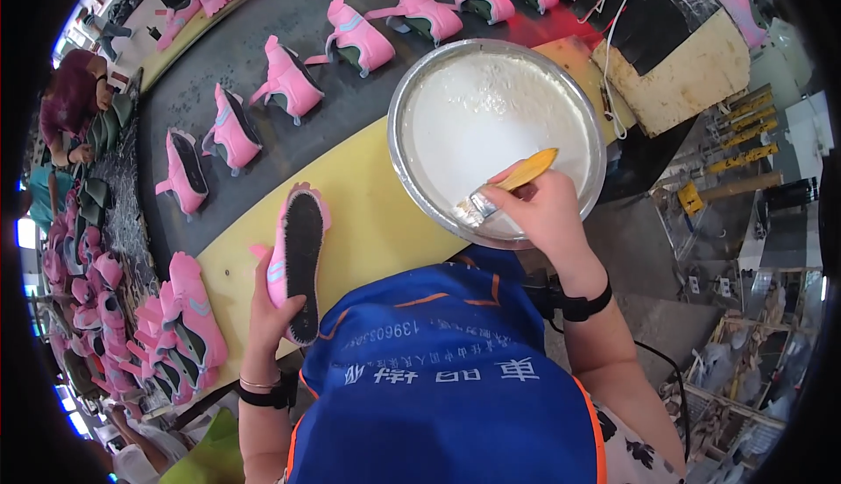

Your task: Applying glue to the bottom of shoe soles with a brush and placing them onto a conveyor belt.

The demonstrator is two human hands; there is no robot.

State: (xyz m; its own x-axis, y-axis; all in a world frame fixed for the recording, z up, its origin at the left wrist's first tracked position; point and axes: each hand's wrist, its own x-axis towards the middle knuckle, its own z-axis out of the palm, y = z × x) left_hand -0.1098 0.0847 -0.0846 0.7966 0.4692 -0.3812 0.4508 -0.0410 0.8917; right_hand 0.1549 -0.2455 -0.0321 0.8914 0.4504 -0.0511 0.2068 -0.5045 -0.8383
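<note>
My left hand [273,309] is closed round a pink shoe upper [302,256], its dark, light-edged bottom turned up and its toe pointing away from me. In my right hand [550,212] is a paintbrush [524,171] with a yellow wooden handle. Its whitened bristles are at the near side of a wide metal basin [399,164], which holds a thick white liquid [491,116]. Whether the bristles dip into the liquid or rest on the inner wall, I cannot tell.
Several pink shoe uppers [363,37] stand in a curved row on a dark belt [263,169]. More pink uppers [188,317] are stacked at the left on the yellow board [363,195]. Another person [74,98] is at the far left. Cluttered racks [736,370] stand at the right.
</note>
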